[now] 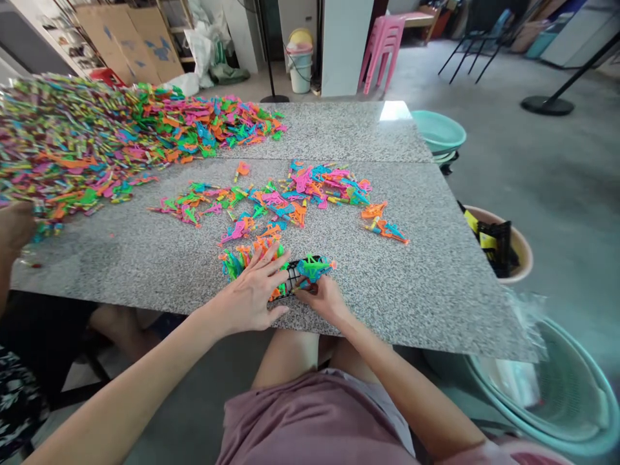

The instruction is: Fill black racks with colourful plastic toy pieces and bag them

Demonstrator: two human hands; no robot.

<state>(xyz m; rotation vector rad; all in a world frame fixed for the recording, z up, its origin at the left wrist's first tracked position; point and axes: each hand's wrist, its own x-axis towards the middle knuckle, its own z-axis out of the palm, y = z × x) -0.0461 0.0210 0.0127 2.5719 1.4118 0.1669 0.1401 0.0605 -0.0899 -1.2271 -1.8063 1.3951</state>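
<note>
My left hand [256, 287] lies with its fingers spread over a row of small bright plastic toys [233, 265] in a black gridded tray [293, 276]. My right hand [327, 298] is closed at the tray's right end, thumb and fingers pinching a green and blue plastic toy [314, 266] with an orange tip. Part of its grip is hidden under the toy. Just beyond the tray, a loose scatter of similar pink, orange, green and blue toys [281, 200] covers the table's middle. Two orange and blue toys [387, 229] lie apart on the right.
A big heap of toys and small tubes [87, 129] fills the speckled stone table's [411, 290] far left. Another person's hand [17, 226] is at its left edge. Beside the right edge stand green basins [600, 413] and a tub of black and yellow packets [520, 265].
</note>
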